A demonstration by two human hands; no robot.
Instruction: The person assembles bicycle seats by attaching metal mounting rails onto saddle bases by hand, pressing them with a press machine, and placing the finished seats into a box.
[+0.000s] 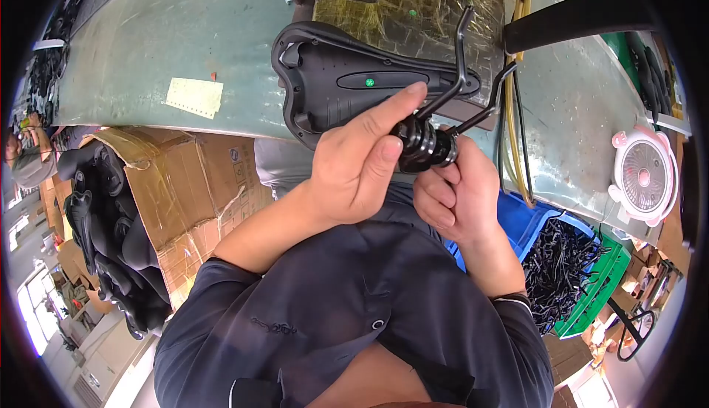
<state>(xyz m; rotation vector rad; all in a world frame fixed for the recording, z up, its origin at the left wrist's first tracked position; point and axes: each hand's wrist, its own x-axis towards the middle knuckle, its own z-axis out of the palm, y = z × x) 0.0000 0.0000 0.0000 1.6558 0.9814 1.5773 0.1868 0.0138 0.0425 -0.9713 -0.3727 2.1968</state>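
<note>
L hand (351, 160) & R hand (459, 195) both round blk clamp (419, 144), green sticker (370, 82) on saddle (317, 87) w/ illegible txt

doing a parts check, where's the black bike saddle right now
In the head view, the black saddle is at upper centre, just beyond the left hand, to the right of the pale paper sheet.

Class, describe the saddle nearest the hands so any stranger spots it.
Find the bench. At its near edge, just beyond the left hand, is a black saddle. Unlike the saddles in the carton, it lies alone, showing a round green sticker.
</note>
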